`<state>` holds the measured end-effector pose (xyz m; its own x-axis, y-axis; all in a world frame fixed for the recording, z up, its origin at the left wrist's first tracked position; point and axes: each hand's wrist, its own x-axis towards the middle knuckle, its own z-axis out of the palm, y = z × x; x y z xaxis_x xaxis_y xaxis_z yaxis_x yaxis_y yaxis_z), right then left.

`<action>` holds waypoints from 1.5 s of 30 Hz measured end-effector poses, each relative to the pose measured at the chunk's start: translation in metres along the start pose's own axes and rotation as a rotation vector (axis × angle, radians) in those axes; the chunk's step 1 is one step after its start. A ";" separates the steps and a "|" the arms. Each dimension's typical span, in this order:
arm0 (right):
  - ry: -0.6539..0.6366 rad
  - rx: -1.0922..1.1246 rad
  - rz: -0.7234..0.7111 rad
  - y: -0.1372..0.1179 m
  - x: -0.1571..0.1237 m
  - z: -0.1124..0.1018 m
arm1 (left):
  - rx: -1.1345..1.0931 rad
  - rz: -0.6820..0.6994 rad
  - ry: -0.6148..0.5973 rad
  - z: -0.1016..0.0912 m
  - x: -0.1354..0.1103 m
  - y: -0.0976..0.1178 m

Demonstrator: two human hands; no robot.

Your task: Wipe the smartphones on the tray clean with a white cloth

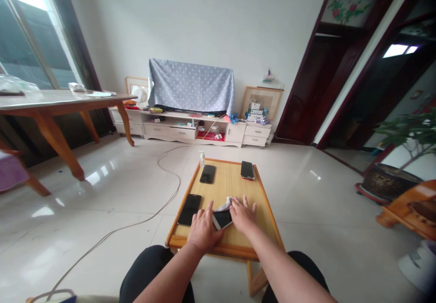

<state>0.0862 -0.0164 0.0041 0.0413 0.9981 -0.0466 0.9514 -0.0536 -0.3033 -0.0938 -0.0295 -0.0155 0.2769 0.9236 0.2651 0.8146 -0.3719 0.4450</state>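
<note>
A smartphone (223, 220) with a dark screen and a white frame lies at a slant on the small wooden table (235, 185). My left hand (201, 228) steadies it, fingers along its left side and thumb by the near edge. Under the fingers of my right hand (242, 215) is a crumpled white tissue (225, 204), pressed to the far right part of the screen. That hand hides part of both. Left of my left hand lies a larger black smartphone (190, 210).
Farther up the table are a black smartphone (207, 174) and a dark phone (247, 170) with red beneath it. A small pump bottle (202, 158) stands at the far left corner. A cable (136, 222) crosses the floor. A white cabinet (170, 131) lines the wall.
</note>
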 end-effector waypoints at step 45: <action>0.167 -0.056 -0.091 0.003 -0.008 0.000 | 0.066 -0.031 -0.013 -0.002 -0.001 0.001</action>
<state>0.0891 -0.0243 0.0034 0.0003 0.9904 0.1386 0.9687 0.0341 -0.2458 -0.0937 -0.0307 -0.0137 0.2576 0.9357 0.2410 0.8547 -0.3370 0.3949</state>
